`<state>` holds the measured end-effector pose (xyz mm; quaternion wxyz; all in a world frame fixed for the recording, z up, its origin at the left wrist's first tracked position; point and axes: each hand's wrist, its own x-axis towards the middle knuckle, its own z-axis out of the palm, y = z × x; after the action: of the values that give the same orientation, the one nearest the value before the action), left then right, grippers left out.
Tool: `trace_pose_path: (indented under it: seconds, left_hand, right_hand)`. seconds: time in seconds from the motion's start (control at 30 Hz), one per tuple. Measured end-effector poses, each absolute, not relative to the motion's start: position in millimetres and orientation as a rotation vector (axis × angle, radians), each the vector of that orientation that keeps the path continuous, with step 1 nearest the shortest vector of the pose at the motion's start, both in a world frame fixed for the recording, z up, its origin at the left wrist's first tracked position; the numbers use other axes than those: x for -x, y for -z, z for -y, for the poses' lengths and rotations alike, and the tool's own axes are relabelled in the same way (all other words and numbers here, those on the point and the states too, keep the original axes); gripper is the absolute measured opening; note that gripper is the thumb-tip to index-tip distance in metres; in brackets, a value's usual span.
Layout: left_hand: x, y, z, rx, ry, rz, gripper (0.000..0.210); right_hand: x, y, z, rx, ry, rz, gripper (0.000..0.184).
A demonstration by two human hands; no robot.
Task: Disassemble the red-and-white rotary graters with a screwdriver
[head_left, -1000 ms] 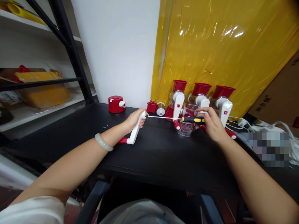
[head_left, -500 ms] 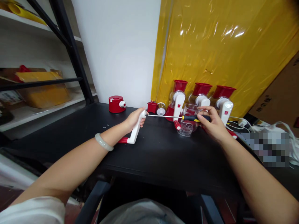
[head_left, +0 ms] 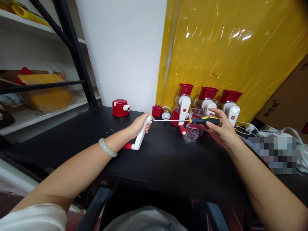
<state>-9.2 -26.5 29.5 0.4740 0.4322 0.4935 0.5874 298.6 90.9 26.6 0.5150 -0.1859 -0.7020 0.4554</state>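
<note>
Wrapped around the upper end of a white plastic crank handle [head_left: 141,134], the left hand [head_left: 139,124] grasps it firmly, its lower end with a red grip resting on the black table [head_left: 149,160]. A pale, smooth stone-like bangle [head_left: 107,147] circles that wrist. To the right of the crank handle, the right hand [head_left: 222,128] clenches the black-and-yellow handle of a screwdriver [head_left: 190,120], whose thin, shiny metal shaft runs level to the left and meets the top of the crank handle at its tip.

Just below the screwdriver stands a clear plastic cup-shaped part [head_left: 192,128] on the table. Behind it, three rotary graters [head_left: 207,99] with red funnel tops, clear bodies and white cranks stand in a row against crinkled, glossy yellow plastic sheeting [head_left: 228,48]. Left of the graters sit a small red piece and a ribbed metal drum [head_left: 165,112]; further left, well apart from the crank handle, lies a round red base [head_left: 119,107] with a white knob.

Right of the graters, a brown cardboard box [head_left: 284,102] bears printed characters too small to read, and white cables [head_left: 276,133] lie tangled near it. The table surface is matt black and smooth. Left of the crank handle, a black metal rack [head_left: 69,48] holds white shelves with a yellow wrapped parcel [head_left: 43,89]; a plain white wall [head_left: 125,51] rises behind the red base.
</note>
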Motion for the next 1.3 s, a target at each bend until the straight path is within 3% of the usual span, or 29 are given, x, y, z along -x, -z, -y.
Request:
trace_pose_path:
  seconds: [0.2, 0.37, 0.63, 1.3]
  left_hand:
    - [10, -29, 25, -1.048, -1.426, -1.207, 0.031]
    - [10, -31, 25, -1.024, -1.428, -1.221, 0.032]
    - [11, -31, 25, -1.032, -1.441, -1.222, 0.031]
    - [12, -29, 25, -1.046, -1.458, -1.196, 0.03]
  right_hand:
    - [-297, -25, -94, 0.479, -0.978, 1.728, 0.035]
    - [-303, -24, -98, 0.58, -0.801, 1.83, 0.051]
    - [-299, -25, -93, 0.642, -0.825, 1.811, 0.026]
    - [-302, -24, -92, 0.745, -0.671, 1.878, 0.03]
